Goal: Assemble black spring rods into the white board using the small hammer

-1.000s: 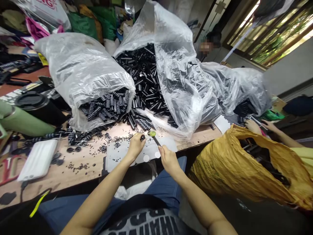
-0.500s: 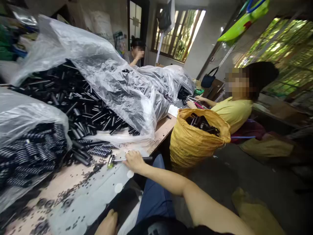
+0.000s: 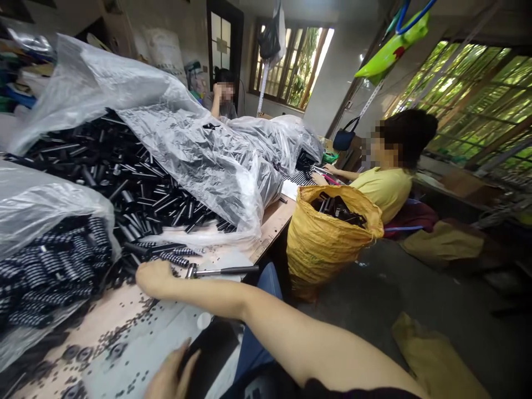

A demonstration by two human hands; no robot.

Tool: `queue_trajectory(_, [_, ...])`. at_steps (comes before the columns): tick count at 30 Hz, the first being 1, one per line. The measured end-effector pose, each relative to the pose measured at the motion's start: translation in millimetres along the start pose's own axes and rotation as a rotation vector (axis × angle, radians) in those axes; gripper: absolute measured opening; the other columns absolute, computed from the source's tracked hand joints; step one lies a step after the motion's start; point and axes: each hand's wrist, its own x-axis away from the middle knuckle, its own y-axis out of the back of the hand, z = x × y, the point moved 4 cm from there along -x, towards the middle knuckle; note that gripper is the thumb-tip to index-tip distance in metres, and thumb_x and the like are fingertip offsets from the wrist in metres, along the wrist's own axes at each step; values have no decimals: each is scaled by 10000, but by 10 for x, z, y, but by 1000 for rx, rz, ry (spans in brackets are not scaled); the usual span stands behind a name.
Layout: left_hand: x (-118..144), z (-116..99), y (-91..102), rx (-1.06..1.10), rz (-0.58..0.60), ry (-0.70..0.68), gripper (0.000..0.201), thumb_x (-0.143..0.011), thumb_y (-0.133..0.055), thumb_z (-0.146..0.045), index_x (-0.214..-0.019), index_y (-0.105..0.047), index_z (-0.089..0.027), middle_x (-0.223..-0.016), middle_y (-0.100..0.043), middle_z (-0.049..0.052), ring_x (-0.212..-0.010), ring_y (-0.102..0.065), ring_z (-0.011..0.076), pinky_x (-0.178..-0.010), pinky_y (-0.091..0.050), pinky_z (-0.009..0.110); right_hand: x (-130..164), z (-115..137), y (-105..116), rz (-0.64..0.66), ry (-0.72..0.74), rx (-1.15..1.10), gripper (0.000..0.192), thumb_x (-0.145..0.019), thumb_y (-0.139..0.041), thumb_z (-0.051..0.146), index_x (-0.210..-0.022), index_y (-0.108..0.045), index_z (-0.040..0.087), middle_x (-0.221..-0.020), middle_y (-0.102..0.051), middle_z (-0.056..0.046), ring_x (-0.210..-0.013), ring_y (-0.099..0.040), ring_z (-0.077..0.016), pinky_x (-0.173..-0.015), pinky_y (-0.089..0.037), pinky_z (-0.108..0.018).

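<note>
— On the workbench [image 3: 274, 219], what takes up the most room?
— Two clear plastic bags: one [image 3: 187, 138] spilling black tubes [image 3: 137, 188], one [image 3: 37, 205] full of ribbed black springs [image 3: 54, 266]. Beside the bench stands a yellow sack [image 3: 328, 244], with a person in a yellow shirt [image 3: 388, 188] behind it.
— And the hands?
— The right hand [image 3: 155, 277] reaches across to the loose springs by the tube pile; its fingers are curled down on the bench, and I cannot tell whether they grip anything. The left hand [image 3: 170, 377] lies open at the bench edge, holding nothing.
— The hammer?
— A small hammer [image 3: 220, 271], metal head and dark handle, lies flat just right of the right hand, untouched.
</note>
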Motion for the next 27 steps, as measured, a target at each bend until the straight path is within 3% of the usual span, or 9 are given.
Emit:
queue_trajectory(3, [-100,96,467,56,-291,196,528,-805,-445,-535,-1166,-629,-196,-963,-713,83,-778,-678,256,-716,-536,357,238,-94,93,56,29,-63,244,-841,-596,339,-908,-636,108,-919,-698,-117,-857,-655,-274,-665,-497,-346])
queue_trajectory(5, [-163,66,721,167,-476,290,499,-774,-496,-546,-1091,-666,-200,-949,-710,86,-829,-669,261,-710,-523,341,511,-107,150,85,97,-312,252,-814,-649,402,-797,-634,151,-809,-686,-46,-798,-632,-196,-674,-467,-277])
queue_trajectory(7, [-264,7,881,437,-554,305,495,-756,-526,-559,-1033,-682,-179,-931,-709,82,-797,-664,234,-656,-515,300,794,-99,167,171,129,-688,231,-817,-647,384,-756,-615,163,-707,-635,10,-672,-579,-118,-616,-428,-220])
queue_trajectory(9, [-373,-17,1003,689,-626,302,482,-731,-557,-568,-911,-692,-142,-806,-693,68,-678,-631,189,-584,-483,265,1015,-100,138,300,72,-999,308,-768,-667,460,-726,-593,164,-613,-564,37,-559,-510,-91,-535,-389,-209])
queue_trajectory(12, [-463,-12,1121,803,-716,267,393,-667,-667,-526,-636,-633,-136,-522,-541,-13,-497,-474,106,-492,-369,218,1188,-91,97,397,11,-1196,409,-674,-701,556,-718,-570,171,-569,-510,56,-509,-458,-76,-494,-348,-205])
queue_trajectory(15, [-457,-15,1114,888,-723,227,376,-645,-719,-478,-557,-572,-143,-467,-465,-45,-471,-407,77,-471,-307,208,1215,-54,73,370,35,-1176,418,-661,-698,566,-723,-568,173,-581,-513,51,-512,-449,-71,-499,-343,-207])
queue_trajectory(21, [-479,147,1170,1062,-792,252,316,-570,-784,-398,-605,-623,-128,-501,-520,-34,-468,-417,74,-487,-325,217,1030,92,-6,336,103,-1087,483,-699,-615,643,-791,-597,169,-623,-537,21,-538,-480,-103,-526,-398,-245])
queue_trajectory(24, [-494,266,1248,1164,-847,237,329,-506,-807,-343,-704,-675,-115,-577,-593,-11,-503,-460,86,-515,-355,224,954,154,99,244,181,-993,609,-644,-686,632,-1032,-611,169,-934,-633,-80,-848,-589,-206,-737,-480,-340])
queue_trajectory(27, [-487,325,1248,1143,-821,246,347,-504,-807,-317,-760,-701,-108,-609,-620,3,-540,-508,110,-546,-388,239,948,262,277,73,460,-575,969,-544,-811,530,-1367,-415,205,-1397,-429,-149,-1283,-390,-315,-1044,-337,-467])
